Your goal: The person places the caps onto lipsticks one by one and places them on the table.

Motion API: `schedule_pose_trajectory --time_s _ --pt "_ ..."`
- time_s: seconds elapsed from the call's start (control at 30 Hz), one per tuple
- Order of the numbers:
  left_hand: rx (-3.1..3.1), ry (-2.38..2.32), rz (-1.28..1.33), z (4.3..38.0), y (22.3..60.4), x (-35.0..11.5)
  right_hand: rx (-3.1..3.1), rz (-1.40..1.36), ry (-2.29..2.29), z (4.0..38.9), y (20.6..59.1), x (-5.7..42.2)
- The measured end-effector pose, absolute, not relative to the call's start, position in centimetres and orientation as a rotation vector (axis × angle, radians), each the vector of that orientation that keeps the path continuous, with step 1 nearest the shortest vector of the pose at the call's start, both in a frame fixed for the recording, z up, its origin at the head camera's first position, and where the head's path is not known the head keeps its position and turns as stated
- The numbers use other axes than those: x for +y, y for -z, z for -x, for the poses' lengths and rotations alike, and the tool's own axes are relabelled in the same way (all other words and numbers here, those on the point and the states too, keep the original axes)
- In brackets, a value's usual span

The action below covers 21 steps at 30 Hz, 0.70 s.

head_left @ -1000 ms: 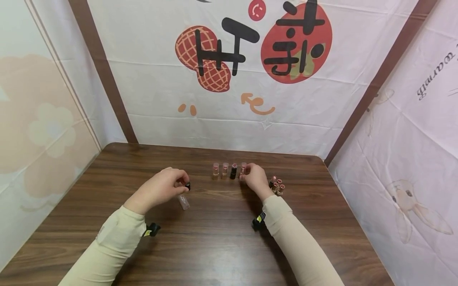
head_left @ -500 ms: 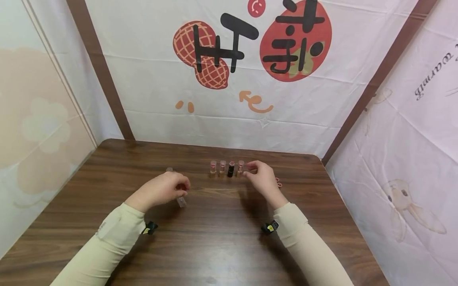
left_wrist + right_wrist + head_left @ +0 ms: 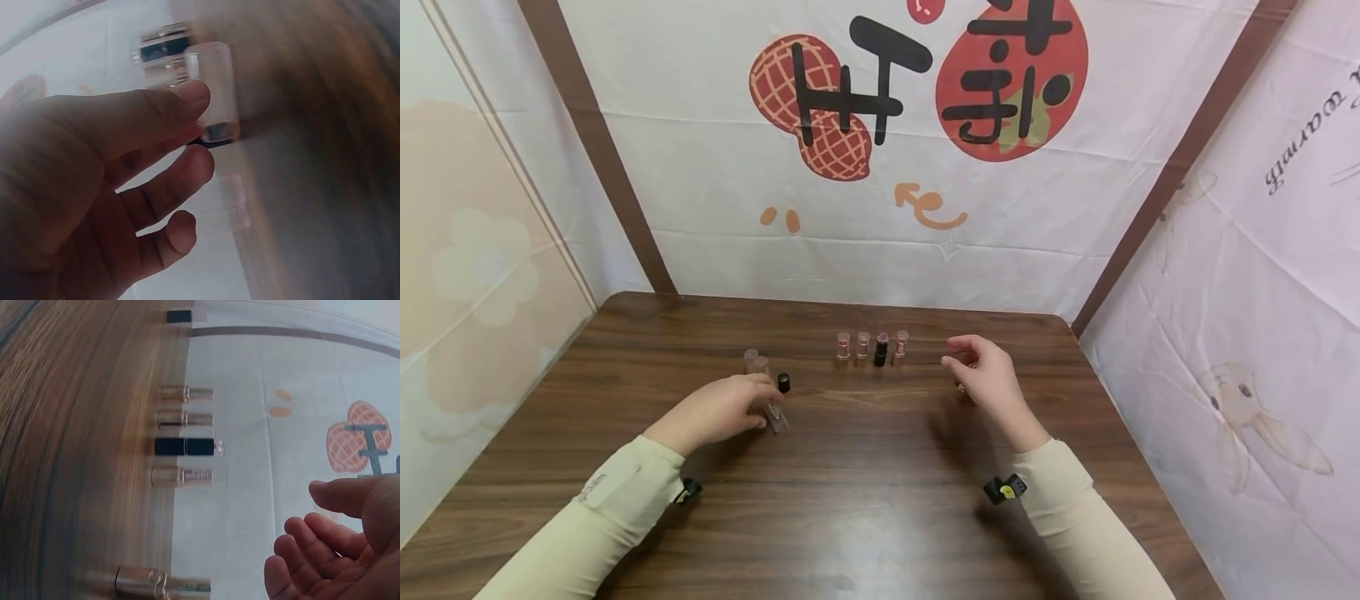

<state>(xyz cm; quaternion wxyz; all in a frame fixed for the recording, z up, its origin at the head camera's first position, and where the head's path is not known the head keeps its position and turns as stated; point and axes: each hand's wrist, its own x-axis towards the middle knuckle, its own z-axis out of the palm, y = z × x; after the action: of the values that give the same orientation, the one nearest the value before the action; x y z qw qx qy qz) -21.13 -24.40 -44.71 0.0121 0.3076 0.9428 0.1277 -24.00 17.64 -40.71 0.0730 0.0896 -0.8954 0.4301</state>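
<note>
My left hand hovers over the left of the table, its fingers relaxed and apart. A clear cap is right at its fingertips, and a small black cap stands just beyond them. In the left wrist view the thumb overlaps a clear cap. My right hand is raised at the right with nothing between thumb and fingers. It partly hides a cluster of lipsticks; in the right wrist view a gold lipstick shows beneath it.
Several lipsticks stand in a row at the back of the table, among them a black lipstick and a gold lipstick with a clear top. More clear caps stand behind the left hand. A printed cloth hangs behind the table.
The black cap in my left fingers now stands on the table, and that hand has drawn back leftward. My right hand has left the row's end lipstick and moved right over the cluster.
</note>
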Motion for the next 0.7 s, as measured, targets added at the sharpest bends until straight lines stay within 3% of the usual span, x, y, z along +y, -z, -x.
schedule_pose_trajectory --time_s 0.7 --pt "3.016 -0.139 -1.183 22.2 46.0 -22.7 -2.679 -0.151 -1.214 24.0 42.5 23.8"
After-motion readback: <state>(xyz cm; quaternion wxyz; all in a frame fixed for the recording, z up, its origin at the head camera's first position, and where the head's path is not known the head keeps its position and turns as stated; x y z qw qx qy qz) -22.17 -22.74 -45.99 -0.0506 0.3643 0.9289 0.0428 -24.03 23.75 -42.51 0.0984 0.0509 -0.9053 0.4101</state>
